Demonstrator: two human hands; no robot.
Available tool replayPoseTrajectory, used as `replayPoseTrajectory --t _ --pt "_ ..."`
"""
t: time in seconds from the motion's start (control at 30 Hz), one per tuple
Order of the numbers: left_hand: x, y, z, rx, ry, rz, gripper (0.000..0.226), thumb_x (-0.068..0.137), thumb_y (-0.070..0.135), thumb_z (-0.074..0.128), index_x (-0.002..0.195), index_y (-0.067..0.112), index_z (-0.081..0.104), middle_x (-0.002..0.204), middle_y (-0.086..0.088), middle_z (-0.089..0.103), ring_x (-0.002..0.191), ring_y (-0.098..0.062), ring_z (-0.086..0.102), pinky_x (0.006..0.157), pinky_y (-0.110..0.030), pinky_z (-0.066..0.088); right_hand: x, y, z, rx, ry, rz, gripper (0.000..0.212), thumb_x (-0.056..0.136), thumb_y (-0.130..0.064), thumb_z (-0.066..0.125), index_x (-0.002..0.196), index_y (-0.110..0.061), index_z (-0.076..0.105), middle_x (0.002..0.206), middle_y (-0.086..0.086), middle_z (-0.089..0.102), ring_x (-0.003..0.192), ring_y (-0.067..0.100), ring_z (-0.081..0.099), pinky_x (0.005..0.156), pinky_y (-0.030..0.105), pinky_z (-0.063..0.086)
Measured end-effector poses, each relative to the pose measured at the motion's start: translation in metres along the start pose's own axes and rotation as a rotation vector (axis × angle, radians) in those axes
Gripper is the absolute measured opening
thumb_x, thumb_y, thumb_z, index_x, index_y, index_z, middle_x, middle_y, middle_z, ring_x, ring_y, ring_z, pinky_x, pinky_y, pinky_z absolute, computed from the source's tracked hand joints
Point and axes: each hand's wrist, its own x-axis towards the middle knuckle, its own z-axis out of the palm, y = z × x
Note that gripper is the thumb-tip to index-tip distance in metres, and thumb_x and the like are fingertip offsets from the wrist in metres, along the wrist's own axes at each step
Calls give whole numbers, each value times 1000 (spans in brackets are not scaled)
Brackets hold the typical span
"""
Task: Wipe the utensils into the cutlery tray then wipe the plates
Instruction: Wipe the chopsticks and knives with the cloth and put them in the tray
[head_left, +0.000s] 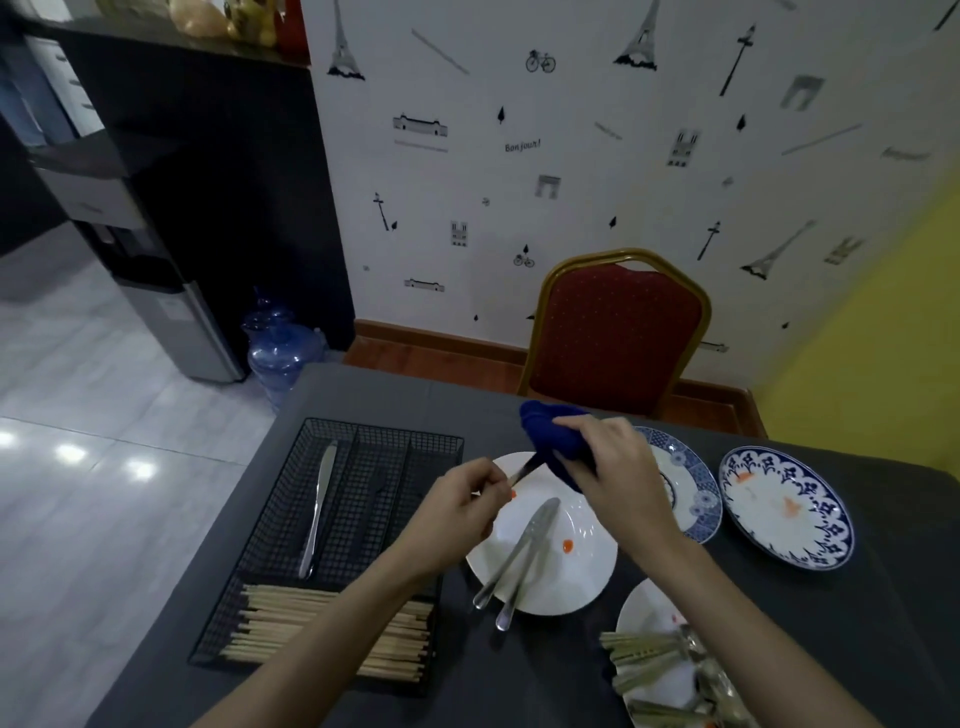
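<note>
The left hand (462, 506) pinches the handle end of a utensil (522, 470), fingers curled round it; its far end disappears into a blue cloth (556, 439), so what kind of utensil it is cannot be told. The right hand (610, 467) grips that cloth bunched around the utensil, just right of the left hand and above a white plate (587, 577). On that plate, below both hands, lie two knives (524, 551) with orange smears beside them. Left of the left hand sits the black wire cutlery tray (374, 488), holding one knife (318, 509) in a long compartment and a heap of chopsticks (291, 623) in the near one. Right of the right hand are two blue-patterned plates (784, 506). Under the right forearm, a fourth plate (644, 608) carries a pile of cutlery (649, 670), too jumbled to count.
</note>
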Motion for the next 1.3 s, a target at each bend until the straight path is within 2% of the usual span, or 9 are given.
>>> replayPoseTrajectory --t 0.07,0.2,0.37,0.53,0.67,0.8,0.9,1.07,1.3 --pt "3 3 4 -8 22 -14 16 95 14 51 82 8 60 51 10 49 49 -11 44 52 -31 37 0 -9 1 3 27 3 40 77 -11 73 114 -19 60 101 -1 63 93 21 53 78 33 38" --pt "5 6 2 -97 9 -1 15 96 10 48 85 9 59 55 6 48 50 -12 41 49 -28 34 -15 -27 7 82 -16 -157 43 75 -11 72 116 -17 59 109 -2 61 99 15 49 82 30 37" --pt "-12 -10 -10 -78 51 -32 17 94 9 51 81 3 60 54 1 46 49 -13 41 47 -26 34 10 20 9 -1 -21 51 39 79 -8 70 114 -19 57 97 5 60 93 22 50 76 31 37" --pt "-27 -45 -25 -205 360 -176 21 92 5 46 74 1 56 54 1 45 49 -12 40 44 -23 32 15 12 23 1 67 136 36 80 -4 69 113 -13 58 94 7 59 89 25 52 72 33 37" --pt "-43 -88 -53 -84 622 -298 18 93 10 47 81 4 59 62 0 51 55 -13 44 48 -26 34 7 -18 63 82 -29 65 37 80 -4 69 114 -14 58 99 5 62 92 22 53 74 29 36" --pt "-42 -135 -90 70 794 -501 19 94 13 47 87 8 64 77 -7 66 72 -24 62 63 -37 49 -7 -39 99 93 -129 -33 42 77 -4 72 116 -12 58 101 7 65 91 24 55 76 32 42" --pt "-33 -164 -114 144 777 -589 21 95 15 48 89 5 66 87 -14 69 84 -31 65 75 -42 54 -18 -52 116 117 -184 -23 43 77 -4 73 117 -11 59 104 8 66 93 24 57 80 29 41" --pt "-15 -181 -126 270 692 -588 18 95 8 49 90 2 65 92 -14 68 82 -25 61 69 -29 44 -27 -52 120 126 -214 -57 47 74 -2 75 116 -12 59 102 7 66 92 24 57 80 29 41" --pt "-3 -200 -132 505 665 -647 18 84 -5 45 78 -6 62 90 -24 66 88 -37 62 73 -41 50 -31 -36 113 90 -204 -12 47 72 -2 76 115 -11 59 99 4 66 89 19 54 78 25 38"
